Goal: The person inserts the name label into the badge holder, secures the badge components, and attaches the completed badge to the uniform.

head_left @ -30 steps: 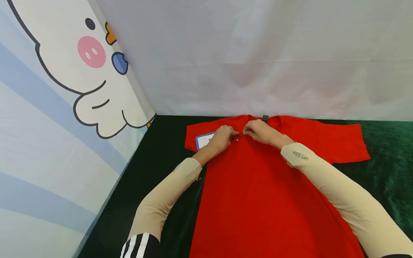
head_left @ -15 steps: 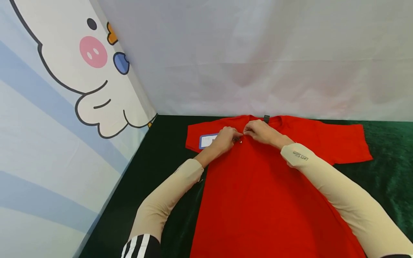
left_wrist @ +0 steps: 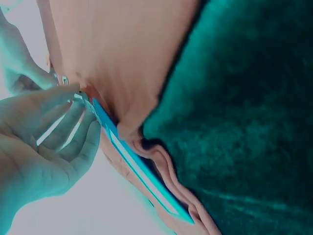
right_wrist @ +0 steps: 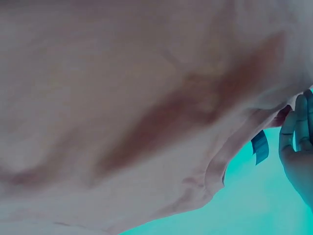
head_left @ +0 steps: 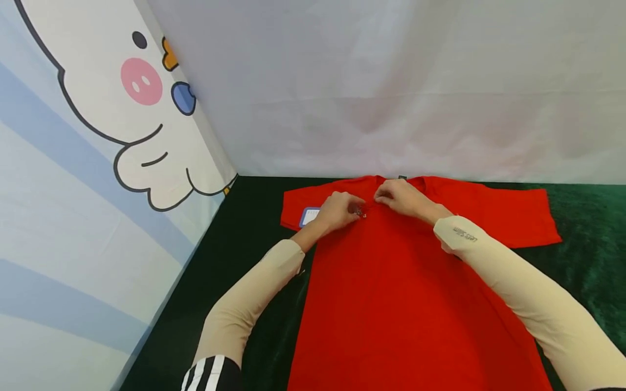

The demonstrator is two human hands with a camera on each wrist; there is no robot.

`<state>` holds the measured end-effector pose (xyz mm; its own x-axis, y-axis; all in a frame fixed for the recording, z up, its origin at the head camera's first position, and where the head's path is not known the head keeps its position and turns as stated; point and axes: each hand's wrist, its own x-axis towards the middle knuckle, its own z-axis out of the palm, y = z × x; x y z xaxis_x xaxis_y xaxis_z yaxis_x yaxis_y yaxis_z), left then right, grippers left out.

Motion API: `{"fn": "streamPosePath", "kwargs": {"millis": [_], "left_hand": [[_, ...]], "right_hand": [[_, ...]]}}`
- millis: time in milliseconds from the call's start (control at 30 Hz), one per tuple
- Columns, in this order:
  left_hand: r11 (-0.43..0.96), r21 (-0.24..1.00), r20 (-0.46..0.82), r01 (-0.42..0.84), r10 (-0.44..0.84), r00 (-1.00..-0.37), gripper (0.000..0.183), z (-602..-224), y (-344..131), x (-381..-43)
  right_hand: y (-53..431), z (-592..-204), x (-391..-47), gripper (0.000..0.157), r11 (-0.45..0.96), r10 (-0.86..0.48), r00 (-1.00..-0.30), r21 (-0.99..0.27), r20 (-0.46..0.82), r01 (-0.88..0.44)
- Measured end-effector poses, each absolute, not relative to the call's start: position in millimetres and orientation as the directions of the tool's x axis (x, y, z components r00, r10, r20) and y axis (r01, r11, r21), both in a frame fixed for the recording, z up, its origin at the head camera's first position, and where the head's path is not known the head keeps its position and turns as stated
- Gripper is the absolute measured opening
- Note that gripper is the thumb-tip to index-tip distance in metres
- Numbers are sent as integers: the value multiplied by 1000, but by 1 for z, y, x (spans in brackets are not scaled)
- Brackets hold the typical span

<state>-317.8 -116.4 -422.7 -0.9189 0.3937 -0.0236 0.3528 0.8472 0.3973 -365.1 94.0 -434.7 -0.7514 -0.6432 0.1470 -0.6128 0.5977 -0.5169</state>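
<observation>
A red T-shirt (head_left: 406, 304) lies spread out, collar at the far side. My left hand (head_left: 336, 212) pinches the small metal clip (head_left: 360, 213) of a blue-framed badge holder at the chest, just below the collar. The badge holder (head_left: 308, 216) pokes out past the hand, partly covered by it; the left wrist view shows its long blue edge (left_wrist: 146, 174) against the shirt. Just right of the clip, my right hand (head_left: 402, 196) pinches the shirt fabric near the neckline; its fingertips are small in the head view and partly cut off in the right wrist view.
Dark green velvety cloth (head_left: 264, 217) covers the table under the shirt. A pale curtain (head_left: 391, 98) hangs behind, with a cartoon-printed panel (head_left: 93, 163) on the left. A dark neck tag (right_wrist: 260, 147) sticks out at the collar.
My right hand has shifted slightly right, away from the left hand, and the gap between them has widened. My left hand moved a little right, staying on the clip.
</observation>
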Motion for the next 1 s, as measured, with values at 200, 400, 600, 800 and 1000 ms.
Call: {"fn": "streamPosePath", "kwargs": {"millis": [200,400,600,800,1000], "left_hand": [[845,409,-114,344,421,-900,38,-418,-142,-320],[870,398,-175,291,383,-907,35,-412,-165,-323],[875,380,-218,301,401,-890,31,-409,-168,-322],[885,381,-242,269,376,-894,29,-410,-167,-310],[860,467,-270,205,359,-894,29,-410,-160,-296]], "right_hand": [[103,-429,-351,12,582,-685,-721,-517,105,-628],[103,-430,-338,14,554,-760,-649,-493,30,-671],[102,-432,-331,24,618,-721,-692,-481,-31,-622],[104,-435,-328,27,613,-706,-708,-512,-14,-601],[108,-439,-327,24,611,-675,-737,-539,27,-580]]}}
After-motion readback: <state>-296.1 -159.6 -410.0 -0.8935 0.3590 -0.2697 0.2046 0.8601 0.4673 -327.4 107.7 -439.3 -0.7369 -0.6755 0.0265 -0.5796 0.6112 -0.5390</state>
